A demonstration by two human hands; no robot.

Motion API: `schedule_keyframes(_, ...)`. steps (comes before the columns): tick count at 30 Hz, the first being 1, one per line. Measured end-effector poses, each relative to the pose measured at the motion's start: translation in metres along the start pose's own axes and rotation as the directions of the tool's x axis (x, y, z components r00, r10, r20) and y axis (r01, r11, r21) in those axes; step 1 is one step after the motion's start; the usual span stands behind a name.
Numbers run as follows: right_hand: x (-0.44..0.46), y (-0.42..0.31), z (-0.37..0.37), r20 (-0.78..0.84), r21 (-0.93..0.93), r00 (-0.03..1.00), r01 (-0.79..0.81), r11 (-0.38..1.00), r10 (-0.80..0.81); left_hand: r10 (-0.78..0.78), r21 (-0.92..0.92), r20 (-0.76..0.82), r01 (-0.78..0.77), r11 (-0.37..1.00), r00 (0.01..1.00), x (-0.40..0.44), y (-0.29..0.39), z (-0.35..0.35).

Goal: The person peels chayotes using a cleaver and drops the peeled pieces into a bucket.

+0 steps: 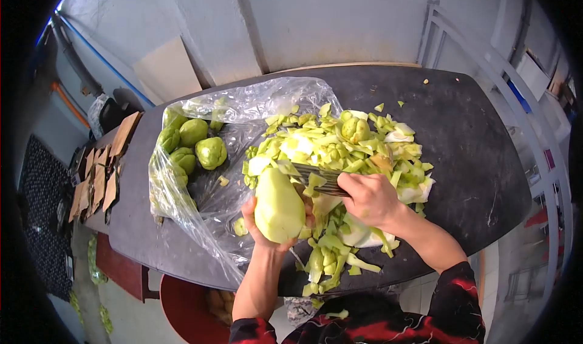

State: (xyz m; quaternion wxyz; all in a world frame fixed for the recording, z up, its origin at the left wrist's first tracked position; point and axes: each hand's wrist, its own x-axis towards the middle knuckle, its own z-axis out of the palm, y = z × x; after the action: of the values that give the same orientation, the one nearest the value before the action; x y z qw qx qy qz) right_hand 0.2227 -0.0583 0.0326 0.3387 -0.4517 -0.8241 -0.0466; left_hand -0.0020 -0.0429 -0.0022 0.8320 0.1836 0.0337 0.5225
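My left hand (267, 237) is wrapped round a large pale green peeled chayote (278, 207), held upright above the table. In my right hand (371, 199) is the handle of a dark striped peeler or knife (322, 180), whose far end lies beside the top of the chayote. A bit of green peel hangs on the tool. Behind and right of both hands spreads a heap of green peelings (328, 138). Several unpeeled chayotes (211, 153) sit in a clear plastic bag (240, 110) at the left.
Dark table (480, 161) with rounded corners. A red tub (188, 310) holding pale items stands below its front edge. Flattened cardboard (124, 134) is stacked at the left edge. A grey metal railing (522, 92) runs along the right, and a wall stands behind.
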Motion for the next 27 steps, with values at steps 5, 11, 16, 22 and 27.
schedule_keyframes(5, -0.001, 0.001, 0.0, -0.04, -0.005, 0.999, 0.02, 1.0, -0.021, 0.126, -0.109, -0.287, -0.163, 0.981, 0.95, 0.006, 0.007, 0.008)
schedule_keyframes(11, -0.003, -0.013, 0.005, -0.166, -0.148, 0.899, 0.384, 0.911, -0.406, 0.053, -0.219, -0.263, -0.113, 0.969, 0.963, 0.012, 0.01, -0.027)
schedule_keyframes(16, -0.006, -0.019, 0.008, -0.139, -0.23, 0.883, 0.411, 0.882, -0.448, 0.088, -0.146, -0.209, -0.12, 0.982, 0.974, 0.013, 0.003, -0.019)
schedule_keyframes(22, -0.008, -0.022, 0.006, -0.123, -0.245, 0.866, 0.447, 0.86, -0.485, 0.08, -0.158, -0.12, -0.098, 0.983, 0.99, 0.01, 0.003, -0.002)
schedule_keyframes(27, -0.005, -0.023, 0.005, -0.138, -0.251, 0.873, 0.427, 0.869, -0.468, 0.167, 0.006, -0.141, -0.168, 0.986, 0.976, 0.008, 0.0, -0.007)
